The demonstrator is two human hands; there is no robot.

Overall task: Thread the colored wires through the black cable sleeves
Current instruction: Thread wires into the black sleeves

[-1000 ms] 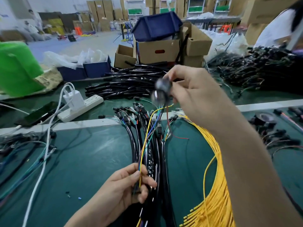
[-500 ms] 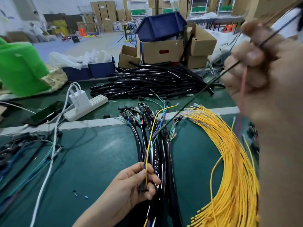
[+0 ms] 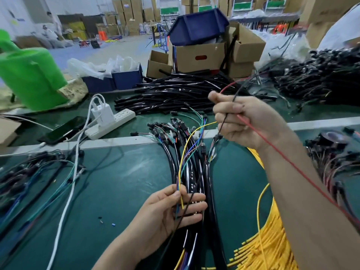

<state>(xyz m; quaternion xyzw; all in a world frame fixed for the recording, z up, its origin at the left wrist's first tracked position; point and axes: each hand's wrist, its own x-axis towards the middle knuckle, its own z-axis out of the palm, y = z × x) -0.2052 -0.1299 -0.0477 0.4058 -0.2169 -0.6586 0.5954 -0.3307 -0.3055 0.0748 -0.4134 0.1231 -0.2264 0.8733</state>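
Observation:
My left hand (image 3: 171,211) pinches a small bunch of colored wires (image 3: 184,162), yellow, blue and green, low in the middle of the view, over a bundle of sleeved black cables (image 3: 196,176) lying on the green table. My right hand (image 3: 245,121) is raised above and to the right, gripping a thin red wire (image 3: 288,160) and a thin black wire (image 3: 196,184). That black wire slants down across my left fingers. A heap of empty black cable sleeves (image 3: 175,94) lies further back.
Many yellow wires (image 3: 263,246) fan out at the lower right under my right arm. A white power strip with a charger (image 3: 109,121) and a phone (image 3: 64,129) sit at the left. Cardboard boxes (image 3: 198,55) and a pile of black harnesses (image 3: 321,82) stand behind.
My right hand has come down and left from the upper right corner toward the middle, bringing the red and black wires. My left hand keeps its pinch on the colored wires.

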